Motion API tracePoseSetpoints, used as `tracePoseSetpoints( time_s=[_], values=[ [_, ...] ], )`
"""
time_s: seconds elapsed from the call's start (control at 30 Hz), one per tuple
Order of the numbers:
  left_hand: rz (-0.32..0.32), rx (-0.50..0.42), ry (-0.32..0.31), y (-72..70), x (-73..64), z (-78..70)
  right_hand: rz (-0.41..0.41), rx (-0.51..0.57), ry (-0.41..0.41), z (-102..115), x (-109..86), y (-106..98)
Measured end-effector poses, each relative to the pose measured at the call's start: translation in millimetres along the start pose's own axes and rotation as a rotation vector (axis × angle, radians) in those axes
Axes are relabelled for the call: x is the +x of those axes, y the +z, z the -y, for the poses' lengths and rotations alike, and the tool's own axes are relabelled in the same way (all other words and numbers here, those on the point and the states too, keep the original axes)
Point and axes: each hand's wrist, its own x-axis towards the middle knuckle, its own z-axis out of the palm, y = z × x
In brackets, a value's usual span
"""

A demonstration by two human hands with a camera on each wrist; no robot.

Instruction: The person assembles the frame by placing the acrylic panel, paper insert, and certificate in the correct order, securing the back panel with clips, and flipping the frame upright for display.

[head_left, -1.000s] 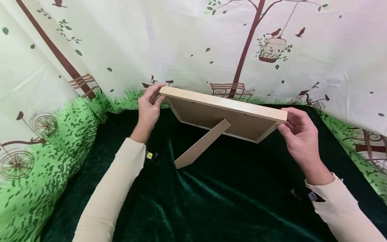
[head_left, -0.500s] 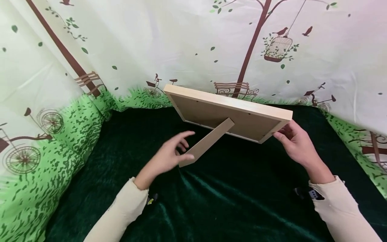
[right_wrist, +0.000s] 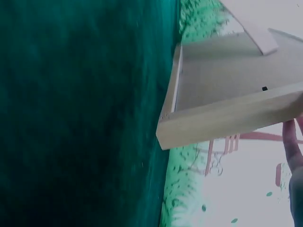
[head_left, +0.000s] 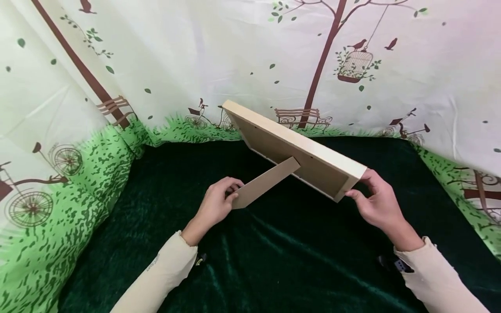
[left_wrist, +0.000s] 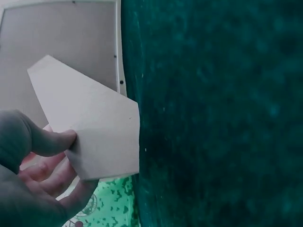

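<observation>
A pale wooden picture frame (head_left: 297, 139) is seen from behind, tilted on the dark green cloth, its brown backing board (left_wrist: 75, 33) facing me. From the middle of the back a flat easel leg (head_left: 268, 182) sticks out toward me. My left hand (head_left: 217, 198) pinches the free end of that leg between thumb and fingers; in the left wrist view the thumb lies on its near face. My right hand (head_left: 377, 198) grips the frame's right end, with the thumb on the back edge and the fingers partly hidden behind. The frame's front is out of sight.
Dark green velvet cloth (head_left: 313, 269) covers the surface, with a few wrinkles. A white curtain (head_left: 219, 52) printed with trees, benches and bicycles hangs close behind the frame and along both sides.
My left hand has let go of the frame's left upper corner, come down toward me and taken hold of the leg. The frame has turned, its right end nearer me.
</observation>
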Motion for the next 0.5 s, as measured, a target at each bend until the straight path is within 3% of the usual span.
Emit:
tracePoseSetpoints(
  time_s=[0.23, 0.5],
  values=[
    [-0.052, 0.006, 0.039, -3.9, 7.7, 8.8, 0.034, 0.046, -0.072, 17.0, -11.0, 10.8],
    [-0.072, -0.041, 0.081, -8.0, 16.9, 25.2, -0.007, 0.081, -0.156, 33.9, -17.4, 23.9]
  ],
)
